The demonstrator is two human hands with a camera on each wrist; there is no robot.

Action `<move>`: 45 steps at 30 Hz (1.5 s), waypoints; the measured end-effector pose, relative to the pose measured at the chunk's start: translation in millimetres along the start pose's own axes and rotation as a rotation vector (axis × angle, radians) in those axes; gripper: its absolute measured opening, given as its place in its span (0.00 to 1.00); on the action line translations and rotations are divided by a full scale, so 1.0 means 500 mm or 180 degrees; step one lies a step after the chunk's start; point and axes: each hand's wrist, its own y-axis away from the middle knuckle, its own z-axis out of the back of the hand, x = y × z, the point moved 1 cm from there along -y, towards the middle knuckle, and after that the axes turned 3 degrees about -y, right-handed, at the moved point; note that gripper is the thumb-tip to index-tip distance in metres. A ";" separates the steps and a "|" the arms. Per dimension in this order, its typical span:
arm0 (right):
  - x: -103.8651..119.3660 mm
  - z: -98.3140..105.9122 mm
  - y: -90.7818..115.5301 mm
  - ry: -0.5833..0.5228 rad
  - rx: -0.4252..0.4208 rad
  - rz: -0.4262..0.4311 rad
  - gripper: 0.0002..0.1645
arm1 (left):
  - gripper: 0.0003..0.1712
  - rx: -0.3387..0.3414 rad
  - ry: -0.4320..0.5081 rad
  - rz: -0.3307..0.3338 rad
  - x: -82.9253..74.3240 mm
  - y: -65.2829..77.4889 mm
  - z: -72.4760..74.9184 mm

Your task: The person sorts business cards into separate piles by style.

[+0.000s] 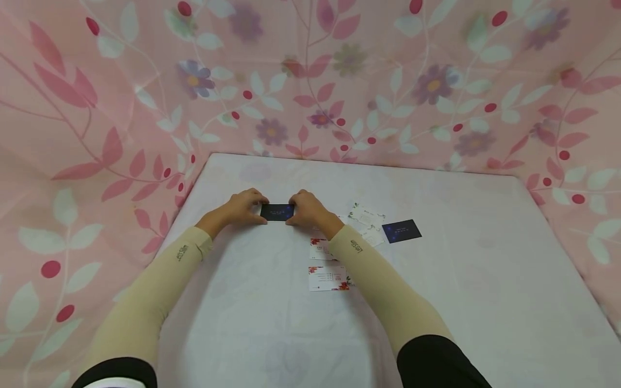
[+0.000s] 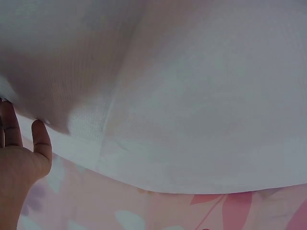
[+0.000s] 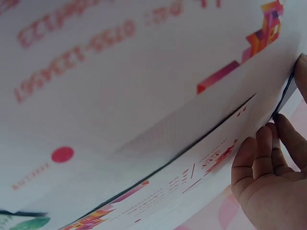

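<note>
A dark blue business card point(image 1: 277, 212) is held level between two hands near the table's far left part. The left hand point(image 1: 244, 208) pinches its left end and the right hand point(image 1: 310, 210) its right end. In the right wrist view, thumb and fingers of the right hand point(image 3: 271, 177) grip the thin dark edge of the card point(image 3: 287, 91). At the left border of the left wrist view, the left hand point(image 2: 21, 158) shows bent fingers; the card is not visible there.
Right of the right hand lie a second dark blue card point(image 1: 401, 231) and white cards with green leaves point(image 1: 366, 215). White cards with red corner prints point(image 1: 329, 278) lie nearer, partly hidden by the right forearm. All are on a white-covered table point(image 1: 485, 280) beside floral cloth point(image 1: 310, 81).
</note>
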 end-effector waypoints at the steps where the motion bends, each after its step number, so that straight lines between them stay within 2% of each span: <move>1: 0.000 0.000 0.000 -0.0005 0.0001 -0.0007 0.37 | 0.34 -0.0002 0.0022 0.0002 -0.001 0.000 0.001; 16: 0.001 0.009 0.003 -0.0015 -0.0022 0.0048 0.35 | 0.33 -0.0014 0.0090 0.0023 -0.008 0.003 0.010; 24: 0.002 0.016 0.008 -0.0012 -0.0024 0.0035 0.35 | 0.32 -0.0023 0.0104 -0.0033 -0.012 0.000 0.013; 33: -0.004 0.011 0.012 -0.0005 -0.0026 -0.0025 0.36 | 0.32 -0.0033 0.0109 -0.0060 -0.011 0.000 0.008; 39: -0.014 0.012 0.014 -0.0043 -0.0015 -0.0013 0.45 | 0.32 -0.0044 0.0099 -0.0129 -0.013 0.002 0.007; 42: -0.012 0.026 0.029 -0.0155 -0.0085 0.0078 0.51 | 0.33 -0.0052 0.0192 -0.0049 -0.012 0.009 0.009; 45: -0.008 0.048 0.056 -0.0191 -0.0215 0.0320 0.53 | 0.33 -0.0123 0.0159 0.0102 -0.007 0.023 0.013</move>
